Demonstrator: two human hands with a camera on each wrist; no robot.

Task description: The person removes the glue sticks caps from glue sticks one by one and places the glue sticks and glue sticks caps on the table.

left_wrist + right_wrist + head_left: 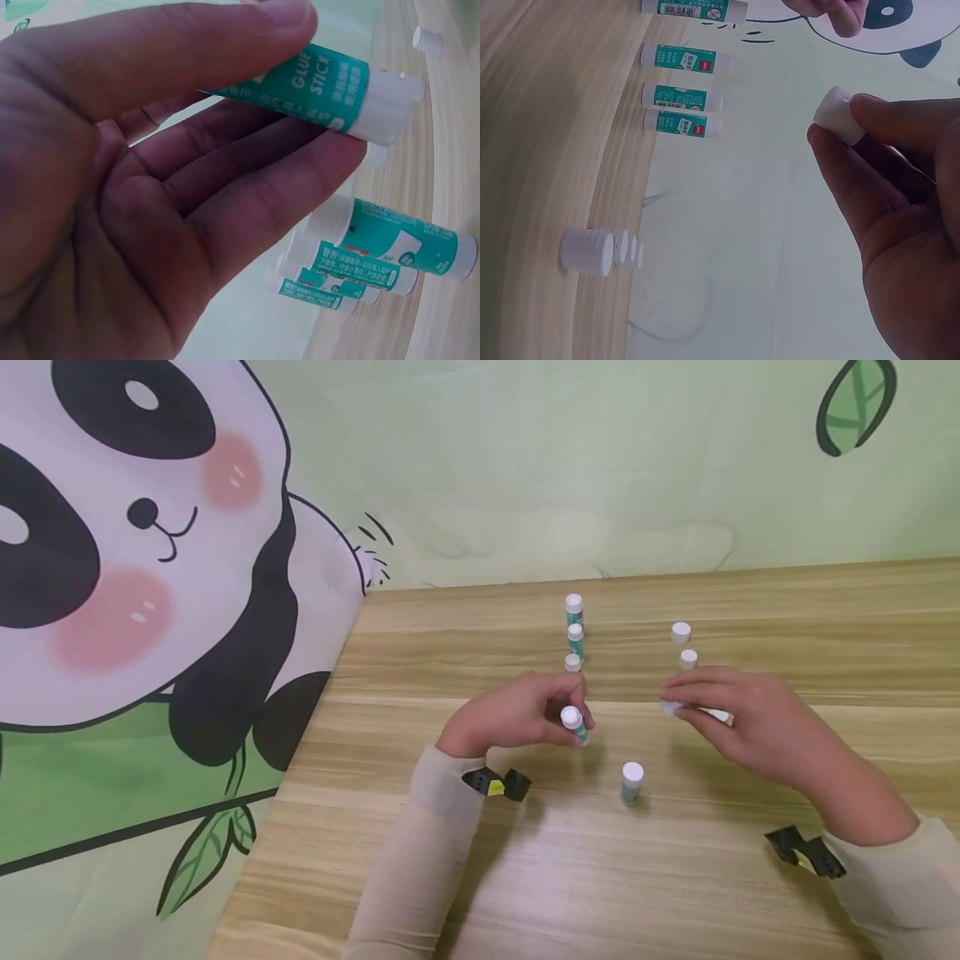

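My left hand (517, 714) holds a teal-and-white glue stick (315, 82) between thumb and fingers, raised off the table. In the left wrist view its lettering and one white end show, while the thumb covers the other end. My right hand (757, 722) pinches a small white cap (840, 116) between thumb and fingertips, also lifted. Several glue sticks (686, 58) stand upright in a row beyond my left hand. Another glue stick (632, 783) with a white top stands on its own, nearer to me, between the hands.
Loose white caps (681, 632) stand in a line at the back right of the wooden table (420, 643), and one cap (722, 716) is partly hidden behind my right hand. A green backdrop (525, 468) with a painted panda borders the table's back and left edges.
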